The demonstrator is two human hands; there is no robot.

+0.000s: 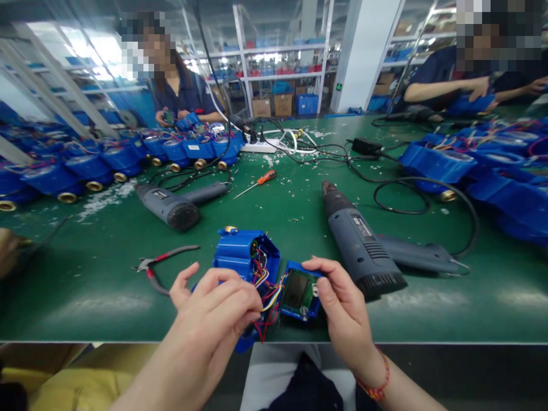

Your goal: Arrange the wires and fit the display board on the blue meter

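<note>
Two grey heat guns (363,251) (171,206) lie on the green table (85,285), pliers (160,264) near left, a screwdriver (261,180) farther back, blue housings (128,157) far left.

left hand (214,299): fingers pinched, curled | right hand (342,305): thumb-finger grip, palm inward

At a green workbench (85,285), a person's left hand (214,302) pinches the coloured wires (268,297) of an opened blue meter housing (246,257) while the right hand (342,308) grips its display module (299,291). Two grey heat guns (363,245) (171,206), red-handled pliers (160,262) and an orange screwdriver (261,180) lie nearby; two co-workers sit behind rows of blue meters (128,157).
</note>
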